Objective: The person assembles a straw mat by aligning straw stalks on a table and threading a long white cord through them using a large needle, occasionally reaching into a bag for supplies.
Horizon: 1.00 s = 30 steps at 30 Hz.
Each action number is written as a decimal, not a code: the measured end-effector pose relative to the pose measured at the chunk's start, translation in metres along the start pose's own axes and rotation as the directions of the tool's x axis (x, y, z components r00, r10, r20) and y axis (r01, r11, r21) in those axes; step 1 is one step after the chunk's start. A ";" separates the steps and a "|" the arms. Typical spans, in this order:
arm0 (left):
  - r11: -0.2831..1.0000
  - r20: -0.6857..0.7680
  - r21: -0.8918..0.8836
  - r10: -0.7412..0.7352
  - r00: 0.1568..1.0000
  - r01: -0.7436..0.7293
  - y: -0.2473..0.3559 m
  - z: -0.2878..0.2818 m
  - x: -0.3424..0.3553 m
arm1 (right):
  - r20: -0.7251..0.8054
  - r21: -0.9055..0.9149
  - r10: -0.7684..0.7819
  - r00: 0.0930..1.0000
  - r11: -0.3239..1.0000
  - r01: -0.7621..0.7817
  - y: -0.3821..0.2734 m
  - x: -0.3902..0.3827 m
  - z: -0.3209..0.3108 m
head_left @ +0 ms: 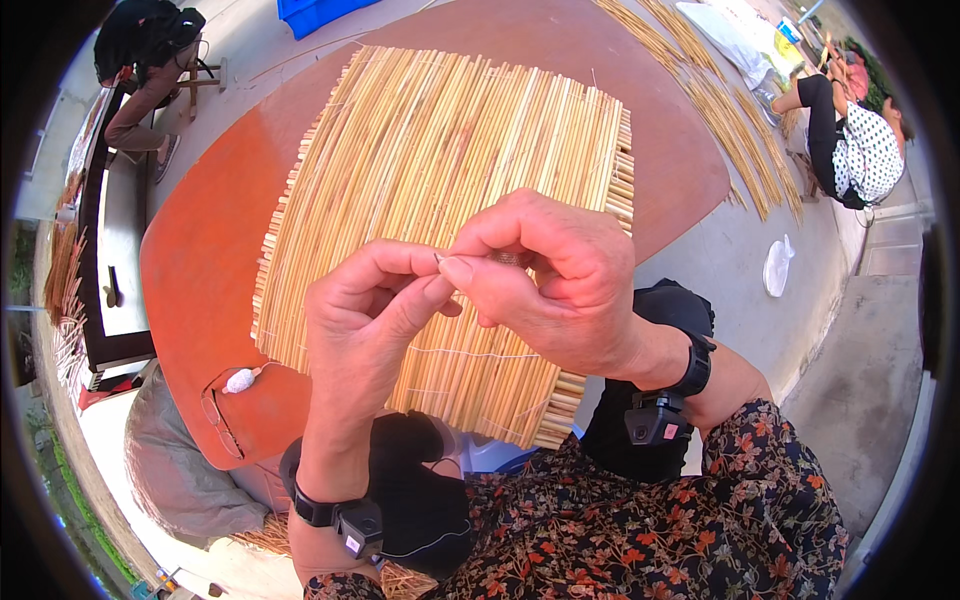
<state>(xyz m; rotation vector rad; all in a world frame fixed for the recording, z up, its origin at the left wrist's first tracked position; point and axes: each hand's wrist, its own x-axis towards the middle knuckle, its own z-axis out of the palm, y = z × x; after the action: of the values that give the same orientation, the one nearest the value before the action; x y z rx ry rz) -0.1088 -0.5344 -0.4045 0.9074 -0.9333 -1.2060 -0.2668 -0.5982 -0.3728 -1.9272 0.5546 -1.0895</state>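
Observation:
Fingertip to fingertip, my left hand (362,305) and my right hand (565,275) meet above a mat of straw-coloured reed stalks (450,140). Both thumbs and forefingers are pinched together. A tiny dark tip shows between them, too small to name. On a finger of my right hand sits a metal thimble or ring (508,258), partly hidden. The stalks lie side by side, and white thread (470,353) crosses them near the mat's close end. Another loose white thread (430,546) trails over my dark-clad leg.
The mat rests on a reddish-brown table (190,260). A white thread bundle (240,381) and eyeglasses (222,425) lie at its left. Long loose stalks (735,120) are at the far right, near a seated person (865,150). Another person (150,80) sits far left. A blue bin (320,15) stands beyond.

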 end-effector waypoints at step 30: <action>0.999 -0.002 0.018 -0.034 0.999 0.034 -0.001 0.000 0.000 | 0.001 0.108 0.121 0.993 0.987 -0.120 -0.002 -0.001 0.000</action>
<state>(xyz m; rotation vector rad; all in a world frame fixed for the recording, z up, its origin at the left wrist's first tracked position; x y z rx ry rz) -0.1089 -0.5347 -0.4052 0.9420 -0.9319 -1.2267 -0.2672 -0.5960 -0.3713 -1.7748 0.5956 -1.0272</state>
